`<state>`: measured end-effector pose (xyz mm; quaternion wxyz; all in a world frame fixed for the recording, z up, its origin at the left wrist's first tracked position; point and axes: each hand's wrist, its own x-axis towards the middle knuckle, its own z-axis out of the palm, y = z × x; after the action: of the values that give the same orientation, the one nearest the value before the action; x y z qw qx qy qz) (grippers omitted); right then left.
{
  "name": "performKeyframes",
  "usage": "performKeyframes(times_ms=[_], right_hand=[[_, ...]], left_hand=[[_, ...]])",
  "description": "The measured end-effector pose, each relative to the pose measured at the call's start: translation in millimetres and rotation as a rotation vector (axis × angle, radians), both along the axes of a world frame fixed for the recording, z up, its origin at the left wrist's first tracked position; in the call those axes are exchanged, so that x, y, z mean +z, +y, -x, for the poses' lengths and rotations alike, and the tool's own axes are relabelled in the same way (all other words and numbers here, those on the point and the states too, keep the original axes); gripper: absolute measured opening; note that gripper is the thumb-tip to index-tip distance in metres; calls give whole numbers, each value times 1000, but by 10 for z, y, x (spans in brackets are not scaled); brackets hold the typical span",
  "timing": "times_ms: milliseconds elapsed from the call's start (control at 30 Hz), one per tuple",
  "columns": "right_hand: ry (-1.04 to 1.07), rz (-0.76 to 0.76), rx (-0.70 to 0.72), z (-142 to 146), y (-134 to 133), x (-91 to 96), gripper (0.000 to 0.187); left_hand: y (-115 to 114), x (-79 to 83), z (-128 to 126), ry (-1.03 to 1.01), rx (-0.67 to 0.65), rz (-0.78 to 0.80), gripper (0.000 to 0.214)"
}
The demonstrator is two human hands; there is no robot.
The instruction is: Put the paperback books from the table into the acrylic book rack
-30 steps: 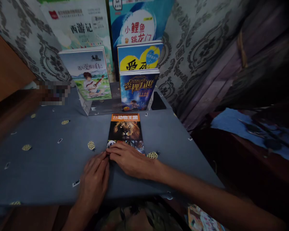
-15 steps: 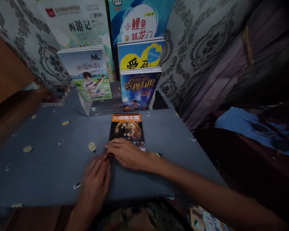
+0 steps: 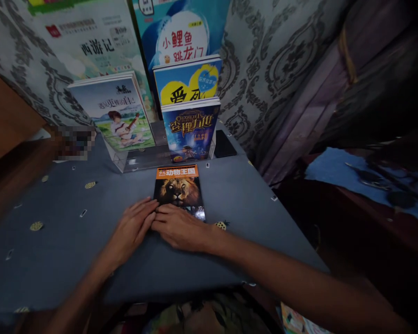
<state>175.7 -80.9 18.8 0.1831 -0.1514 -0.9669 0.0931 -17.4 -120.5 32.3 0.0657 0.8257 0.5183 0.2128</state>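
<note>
A book with a lion on its cover and an orange title band (image 3: 178,188) lies flat on the table, its lower part covered by my hands. My left hand (image 3: 132,226) rests at the book's left edge, fingers stretched out and close together. Across the lower left of the cover lies my right hand (image 3: 181,228), its fingers extended and slightly bent. The fingertips of both hands meet near the book's left edge. Neither hand lifts the book.
Behind the book, a clear stand (image 3: 120,162) holds a guitar-player book (image 3: 125,120) and a dark blue book (image 3: 191,134). A yellow-and-blue book (image 3: 167,83) and two large books rise behind. A dark flat object (image 3: 225,144) lies right of the stand. Grey patterned cloth (image 3: 80,255) covers the table.
My left hand has moved up along the book's left edge, its fingers now straighter. My right hand stays on the lower cover. The view has shifted slightly to the right.
</note>
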Motion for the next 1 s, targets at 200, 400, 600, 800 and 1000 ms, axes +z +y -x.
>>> performKeyframes(times_ms=[200, 400, 600, 800, 1000], right_hand=[[-25, -3, 4, -17, -10, 44, 17], [-15, 18, 10, -20, -16, 46, 20], [8, 16, 19, -27, -20, 42, 18], [6, 13, 19, -36, -24, 52, 19], [10, 16, 17, -55, -27, 45, 22]], left_hand=[[227, -31, 43, 54, -13, 1, 40], [562, -21, 29, 89, 20, 26, 43], [884, 40, -59, 152, 16, -32, 38], [1125, 67, -167, 179, 74, -33, 33], [1201, -121, -181, 48, 88, -105, 30]])
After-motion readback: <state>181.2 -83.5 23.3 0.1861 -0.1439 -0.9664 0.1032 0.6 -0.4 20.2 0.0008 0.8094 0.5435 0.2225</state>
